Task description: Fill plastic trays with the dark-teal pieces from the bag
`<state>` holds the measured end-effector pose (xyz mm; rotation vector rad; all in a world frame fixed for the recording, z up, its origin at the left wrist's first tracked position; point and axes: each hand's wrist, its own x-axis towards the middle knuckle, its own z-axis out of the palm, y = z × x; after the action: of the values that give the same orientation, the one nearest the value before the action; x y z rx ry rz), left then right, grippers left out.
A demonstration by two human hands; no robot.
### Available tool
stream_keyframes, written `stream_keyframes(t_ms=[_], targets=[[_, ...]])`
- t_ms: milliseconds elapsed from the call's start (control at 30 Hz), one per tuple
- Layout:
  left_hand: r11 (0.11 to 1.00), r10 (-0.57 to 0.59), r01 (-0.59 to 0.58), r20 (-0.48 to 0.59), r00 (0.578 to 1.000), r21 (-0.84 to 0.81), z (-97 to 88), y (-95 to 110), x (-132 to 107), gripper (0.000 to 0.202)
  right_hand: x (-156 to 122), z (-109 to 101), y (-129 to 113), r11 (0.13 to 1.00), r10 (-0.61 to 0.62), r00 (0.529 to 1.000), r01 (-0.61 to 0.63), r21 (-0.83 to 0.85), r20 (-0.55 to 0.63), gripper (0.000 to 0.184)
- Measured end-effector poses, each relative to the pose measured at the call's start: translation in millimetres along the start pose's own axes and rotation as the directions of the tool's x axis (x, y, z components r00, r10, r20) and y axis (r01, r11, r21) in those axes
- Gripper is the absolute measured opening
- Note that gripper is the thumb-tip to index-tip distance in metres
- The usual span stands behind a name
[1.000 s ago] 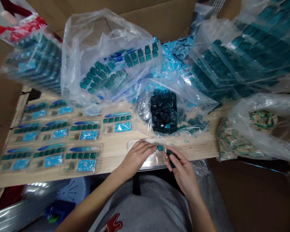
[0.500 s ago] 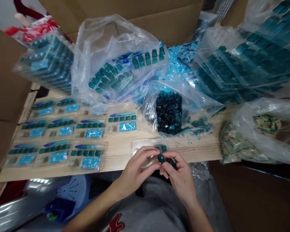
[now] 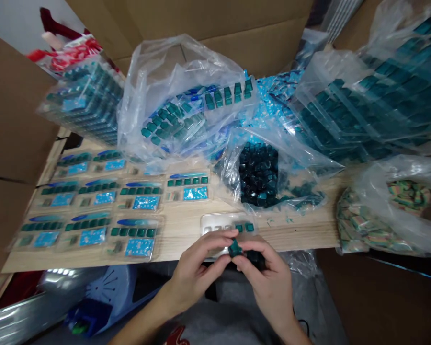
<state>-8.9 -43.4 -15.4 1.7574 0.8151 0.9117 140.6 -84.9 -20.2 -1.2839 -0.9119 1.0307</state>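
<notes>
My left hand (image 3: pixel 203 263) pinches a small dark green translucent keycap-like piece (image 3: pixel 234 248) between thumb and forefinger. The fingertips of my right hand (image 3: pixel 267 273) meet the same piece from the other side. More dark green pieces (image 3: pixel 255 258) are tucked in my right hand, partly hidden by its fingers. Just beyond the hands lies a clear plastic tray (image 3: pixel 205 221), partly covered by them. Two green pieces (image 3: pixel 249 227) sit in its right-hand slots, while the slots to the left show no green. Behind the tray, an open plastic bag (image 3: pixel 290 165) holds a dark heap of such pieces.
Filled trays (image 3: pixel 138 230) with green pieces, blue pen-shaped items and blue packets stand in rows at left. A stack of packed trays (image 3: pixel 89 105) rises behind them. A large clear bag (image 3: pixel 158 62) stands at the back; a bag of striped pieces (image 3: pixel 359 225) lies right.
The green piece has turned between my fingertips, and both hands now close on it. The tray's slots show more from behind my hands. The whole view has shifted slightly.
</notes>
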Motion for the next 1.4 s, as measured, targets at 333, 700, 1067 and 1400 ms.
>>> stream_keyframes(t_ms=[333, 700, 1067, 1400], targets=[[0.89, -0.33, 0.291, -0.054, 0.943, -0.352, 1.2, 7.5, 1.8, 0.017, 1.7, -0.8, -1.0, 0.944, -0.264, 0.952, 0.288, -0.161, 0.157, 0.019], [0.892, -0.021, 0.025, -0.015, 1.0, 0.452, -15.4, -41.2, -5.6, 0.016, -4.0, -42.8, 37.8, 0.911, 0.359, 0.927, -0.322, 0.257, -0.111, 0.025], [0.566, 0.147, -0.209, 0.152, 0.977, 0.797, 13.2, -71.8, 14.2, 0.021, -7.6, -36.9, 53.5, 0.92, 0.352, 0.933, -0.33, 0.211, -0.079, 0.025], [0.971, -0.07, 0.074, -0.025, 0.997, 0.228, 2.5, -24.7, 4.1, 0.016, -4.4, -13.6, 36.1, 0.889, 0.352, 0.935, -0.35, 0.294, 0.048, 0.025]])
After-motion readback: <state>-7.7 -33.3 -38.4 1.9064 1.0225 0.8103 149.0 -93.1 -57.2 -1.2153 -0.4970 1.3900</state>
